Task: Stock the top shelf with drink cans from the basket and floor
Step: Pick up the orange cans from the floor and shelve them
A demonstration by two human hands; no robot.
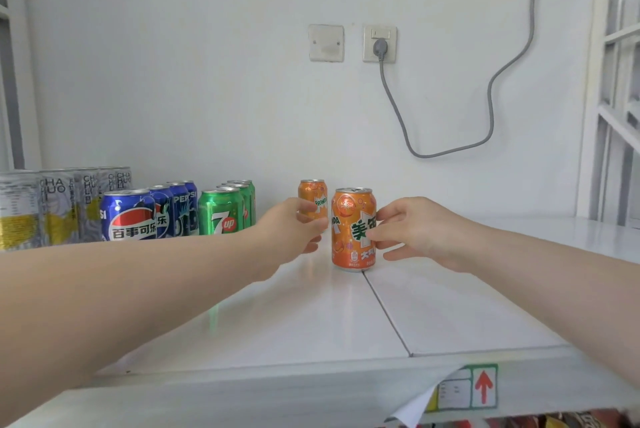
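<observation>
Risk sits mostly with the two upright orange aluminium drink cans on the white glossy top shelf [450, 306]; both are already up there, right of the green 7up cans [221, 213], and each is in a hand. Left hand [294, 230] has its fingers curled round the farther orange can [313, 194]; right hand [415, 233] pinches the right side of the nearer orange can [351, 230] between thumb and fingertips.

The nearer can stands at the far end of the dark seam [384, 310] between two shelf panels; if slid across it, its base could catch and the can tip. The cans are just apart, with the left fingers between them, so moving one could nudge the other. The right hand's hold is one-sided and light; a quick push might topple the can instead of sliding it. The left forearm passes close in front of the green row; drifting left could knock the front can into the blue Pepsi cans [131, 216]. A toppled can would likely roll on so smooth a surface, perhaps off the front edge.
</observation>
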